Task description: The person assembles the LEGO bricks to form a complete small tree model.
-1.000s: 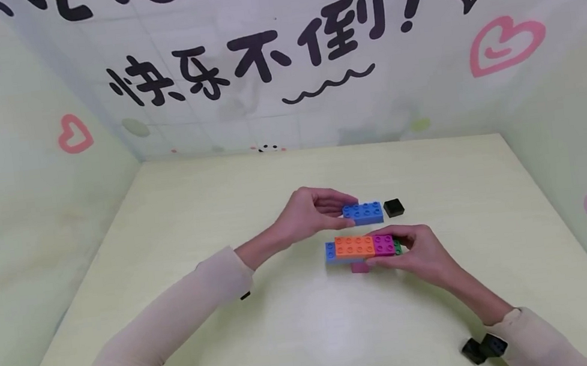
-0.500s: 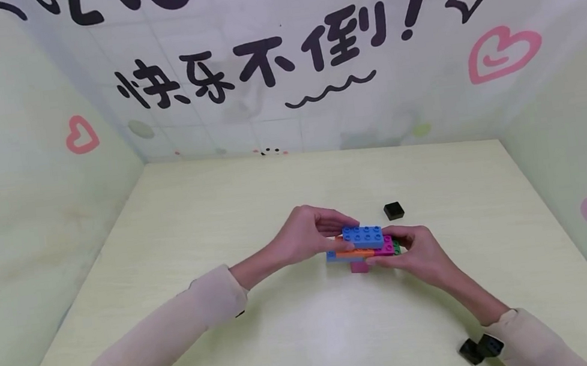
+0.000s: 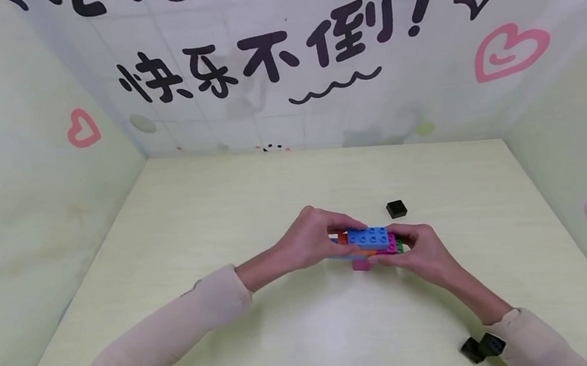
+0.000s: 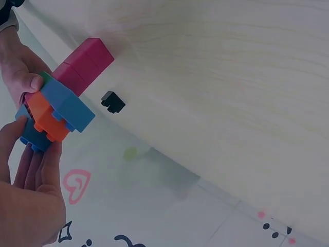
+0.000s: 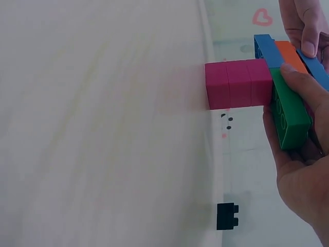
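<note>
In the head view my left hand [image 3: 305,242] pinches a blue toy brick [image 3: 369,238] between thumb and fingers, over a built-up brick structure. That brick sits on or against an orange brick [image 4: 47,117]; whether they are fully joined I cannot tell. My right hand [image 3: 426,257] grips the structure's right end, around a green brick [image 5: 293,110] and a magenta brick [image 3: 391,243] beside the orange one. Another blue brick [image 4: 69,105] lies under the orange. A pink column [image 5: 239,84] of stacked bricks carries the structure from below.
A small black brick [image 3: 397,208] lies on the pale table [image 3: 300,339] just behind the structure. Printed walls [image 3: 242,116] enclose the table at the back and sides. A black device [image 3: 483,347] shows at the right sleeve.
My left hand has brought the blue brick from behind the structure toward me and onto its top, then slightly right. The right hand has kept its grip in nearly the same place.
</note>
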`<state>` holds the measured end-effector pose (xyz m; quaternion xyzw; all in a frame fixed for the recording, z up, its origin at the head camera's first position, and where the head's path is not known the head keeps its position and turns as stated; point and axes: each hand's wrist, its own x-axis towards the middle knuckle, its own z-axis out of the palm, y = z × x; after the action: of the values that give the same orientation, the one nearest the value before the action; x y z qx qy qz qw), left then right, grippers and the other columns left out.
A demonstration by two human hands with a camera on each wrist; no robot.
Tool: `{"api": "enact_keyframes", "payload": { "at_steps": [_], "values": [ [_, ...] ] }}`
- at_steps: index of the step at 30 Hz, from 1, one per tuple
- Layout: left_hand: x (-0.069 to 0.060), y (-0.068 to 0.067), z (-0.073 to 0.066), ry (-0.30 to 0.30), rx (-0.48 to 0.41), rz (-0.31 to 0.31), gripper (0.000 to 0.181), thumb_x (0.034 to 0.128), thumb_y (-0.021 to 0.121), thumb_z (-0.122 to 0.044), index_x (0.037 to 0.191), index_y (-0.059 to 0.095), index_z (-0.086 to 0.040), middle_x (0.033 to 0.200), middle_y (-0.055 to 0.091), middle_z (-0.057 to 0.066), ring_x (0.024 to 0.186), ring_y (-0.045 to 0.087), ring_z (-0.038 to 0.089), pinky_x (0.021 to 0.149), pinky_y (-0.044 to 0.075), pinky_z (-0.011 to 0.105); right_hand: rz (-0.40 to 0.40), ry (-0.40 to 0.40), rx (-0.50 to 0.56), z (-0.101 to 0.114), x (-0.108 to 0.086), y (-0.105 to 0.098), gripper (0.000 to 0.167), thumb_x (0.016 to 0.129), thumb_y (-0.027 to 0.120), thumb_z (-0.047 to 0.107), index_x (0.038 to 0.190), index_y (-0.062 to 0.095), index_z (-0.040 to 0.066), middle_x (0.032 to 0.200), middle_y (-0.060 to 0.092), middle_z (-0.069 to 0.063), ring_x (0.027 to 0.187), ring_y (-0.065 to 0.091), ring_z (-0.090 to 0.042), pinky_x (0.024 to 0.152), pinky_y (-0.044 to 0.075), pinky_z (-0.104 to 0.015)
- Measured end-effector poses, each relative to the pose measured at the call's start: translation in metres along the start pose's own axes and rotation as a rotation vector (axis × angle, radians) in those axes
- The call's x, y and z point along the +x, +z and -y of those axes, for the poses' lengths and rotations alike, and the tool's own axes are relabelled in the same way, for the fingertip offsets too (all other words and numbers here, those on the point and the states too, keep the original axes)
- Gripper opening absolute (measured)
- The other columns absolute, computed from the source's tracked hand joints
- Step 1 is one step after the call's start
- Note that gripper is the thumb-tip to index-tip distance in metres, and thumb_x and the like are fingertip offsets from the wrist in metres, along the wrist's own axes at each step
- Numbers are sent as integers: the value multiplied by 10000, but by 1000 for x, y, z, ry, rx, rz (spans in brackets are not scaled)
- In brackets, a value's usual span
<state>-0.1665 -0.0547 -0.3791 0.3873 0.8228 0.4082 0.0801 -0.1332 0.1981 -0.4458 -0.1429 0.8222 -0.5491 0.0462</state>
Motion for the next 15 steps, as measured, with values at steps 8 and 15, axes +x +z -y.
{"api": "enact_keyframes", "payload": {
  "at_steps": [8,15],
  "values": [
    [3,-1,-2,38,71,13,350,803,833,-237,1132,754,-149,1026,724,-89,786,626,-61,622,508,149,4,-92,-13,7,0,-5,439,789,842,215,1195,691,139,1144,679,2,1017,629,-176,867,515,-259],
    [-2,3,6,-4,-59,-23,348,797,837,-216,1128,752,-152,1036,715,-108,853,644,-43,719,527,160,-24,-141,79,19,-3,-8,379,792,817,55,1153,712,101,1118,697,-42,1012,644,-187,882,511,-252]
  ]
}}
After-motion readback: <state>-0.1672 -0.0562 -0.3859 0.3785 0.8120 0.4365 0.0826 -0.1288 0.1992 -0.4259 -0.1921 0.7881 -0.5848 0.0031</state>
